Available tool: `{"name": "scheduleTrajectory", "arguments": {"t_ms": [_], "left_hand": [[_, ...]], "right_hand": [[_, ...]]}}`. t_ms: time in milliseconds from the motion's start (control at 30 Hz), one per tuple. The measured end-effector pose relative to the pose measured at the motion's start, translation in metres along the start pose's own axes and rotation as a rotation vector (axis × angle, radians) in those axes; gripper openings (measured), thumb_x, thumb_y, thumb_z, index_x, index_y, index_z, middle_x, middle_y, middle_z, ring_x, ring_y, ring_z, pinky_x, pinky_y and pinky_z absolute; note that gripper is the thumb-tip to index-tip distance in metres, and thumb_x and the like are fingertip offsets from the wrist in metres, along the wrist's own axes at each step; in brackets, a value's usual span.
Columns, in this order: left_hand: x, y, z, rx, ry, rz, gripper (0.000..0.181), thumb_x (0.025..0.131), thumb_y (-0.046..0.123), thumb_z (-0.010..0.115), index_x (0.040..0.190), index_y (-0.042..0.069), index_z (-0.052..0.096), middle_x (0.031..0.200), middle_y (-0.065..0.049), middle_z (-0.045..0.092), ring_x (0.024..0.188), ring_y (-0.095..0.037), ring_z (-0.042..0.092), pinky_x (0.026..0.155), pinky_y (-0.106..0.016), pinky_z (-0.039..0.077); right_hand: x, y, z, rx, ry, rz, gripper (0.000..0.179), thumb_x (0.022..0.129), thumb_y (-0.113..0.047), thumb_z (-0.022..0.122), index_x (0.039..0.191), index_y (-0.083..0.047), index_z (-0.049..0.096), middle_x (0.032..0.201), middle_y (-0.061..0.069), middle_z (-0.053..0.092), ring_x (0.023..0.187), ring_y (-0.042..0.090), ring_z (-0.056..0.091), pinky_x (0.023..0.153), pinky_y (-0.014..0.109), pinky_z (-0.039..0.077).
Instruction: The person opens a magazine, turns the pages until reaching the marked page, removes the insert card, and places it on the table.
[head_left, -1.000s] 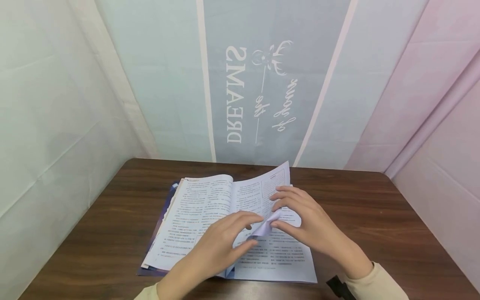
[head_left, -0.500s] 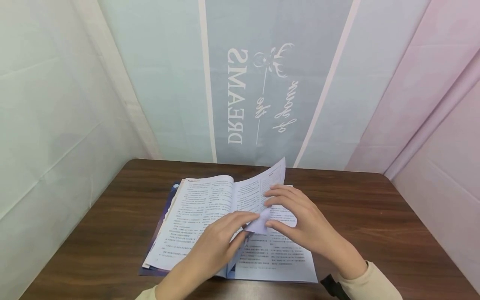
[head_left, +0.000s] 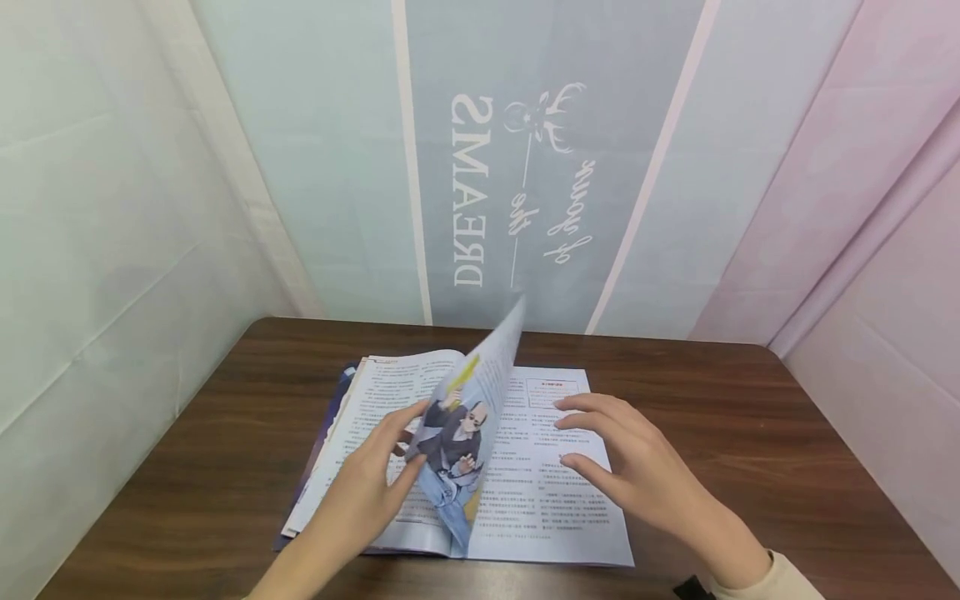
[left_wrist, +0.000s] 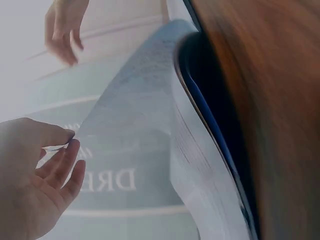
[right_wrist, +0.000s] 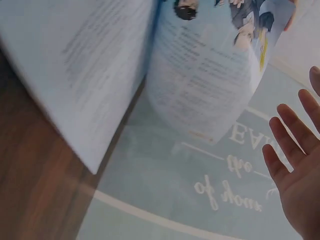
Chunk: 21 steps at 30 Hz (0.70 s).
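An open magazine (head_left: pixel 555 508) lies on the wooden table, its pages full of small print. One page (head_left: pixel 457 450) stands raised over the spine, showing a colour drawing of a figure in dark robes. My left hand (head_left: pixel 367 467) pinches the edge of this page between thumb and fingers; the left wrist view shows the page (left_wrist: pixel 135 95) stretching from the fingertips to the spine. Over the right-hand side of the magazine is my right hand (head_left: pixel 637 458), fingers spread and holding nothing. In the right wrist view that hand (right_wrist: pixel 300 150) is apart from the lifted page.
The dark wooden table (head_left: pixel 750 433) extends on both sides of the magazine. Behind it hangs a pale cloth backdrop (head_left: pixel 360 167) with printed lettering, and similar cloth encloses the left and right sides. A dark blue cover (head_left: pixel 330 433) shows beneath the left pages.
My left hand has drawn the page leftward across the spine, bringing its illustrated side into view. My right hand has released the page and shifted slightly right.
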<state>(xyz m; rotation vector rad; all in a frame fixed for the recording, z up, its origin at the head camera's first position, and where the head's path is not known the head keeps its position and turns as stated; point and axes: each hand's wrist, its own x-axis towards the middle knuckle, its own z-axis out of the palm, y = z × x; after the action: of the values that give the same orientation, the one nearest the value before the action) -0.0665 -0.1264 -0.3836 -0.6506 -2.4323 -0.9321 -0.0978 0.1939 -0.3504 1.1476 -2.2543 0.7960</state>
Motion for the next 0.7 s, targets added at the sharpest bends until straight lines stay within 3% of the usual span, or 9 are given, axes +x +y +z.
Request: {"name": "scheduleTrajectory", "arguments": {"t_ms": [200,300,467,700], "left_hand": [[-0.014,-0.018,-0.01,0.071,-0.006,-0.084,0.086,0.073,-0.009,0.083,0.146,0.012,0.043,0.129,-0.007,0.059,0.091,-0.011,0.062,0.071,-0.029,0.057],[-0.02,-0.025,-0.015,0.099,-0.005,-0.115,0.089,0.07,-0.01,0.084,0.146,0.012,0.043,0.131,-0.008,0.058,0.091,-0.012,0.062,0.071,-0.03,0.057],[-0.03,-0.034,-0.022,0.122,-0.037,-0.183,0.089,0.071,-0.009,0.084,0.146,0.013,0.041,0.129,-0.01,0.057,0.093,-0.016,0.063,0.069,-0.033,0.058],[-0.041,-0.047,-0.032,0.148,-0.101,-0.286,0.077,0.078,-0.004,0.081,0.143,0.009,0.042,0.126,-0.015,0.057,0.092,-0.022,0.064,0.066,-0.037,0.057]], "right_hand": [[-0.024,0.015,-0.001,-0.025,-0.078,0.079,0.038,0.099,-0.047,0.056,0.114,-0.015,0.068,0.125,0.0,0.063,0.116,0.018,0.057,0.106,0.014,0.033],[-0.034,0.021,0.0,-0.02,-0.086,0.085,0.029,0.094,-0.034,0.07,0.116,-0.015,0.068,0.124,-0.002,0.063,0.114,0.017,0.059,0.105,0.012,0.032],[-0.051,0.028,0.001,-0.01,-0.142,0.15,0.043,0.08,-0.013,0.083,0.118,-0.02,0.066,0.123,-0.006,0.063,0.114,0.015,0.059,0.103,0.008,0.033],[-0.073,0.033,0.003,-0.039,-0.279,0.286,0.039,0.081,-0.02,0.083,0.116,-0.024,0.067,0.124,-0.014,0.061,0.114,0.011,0.06,0.095,0.02,0.049]]}}
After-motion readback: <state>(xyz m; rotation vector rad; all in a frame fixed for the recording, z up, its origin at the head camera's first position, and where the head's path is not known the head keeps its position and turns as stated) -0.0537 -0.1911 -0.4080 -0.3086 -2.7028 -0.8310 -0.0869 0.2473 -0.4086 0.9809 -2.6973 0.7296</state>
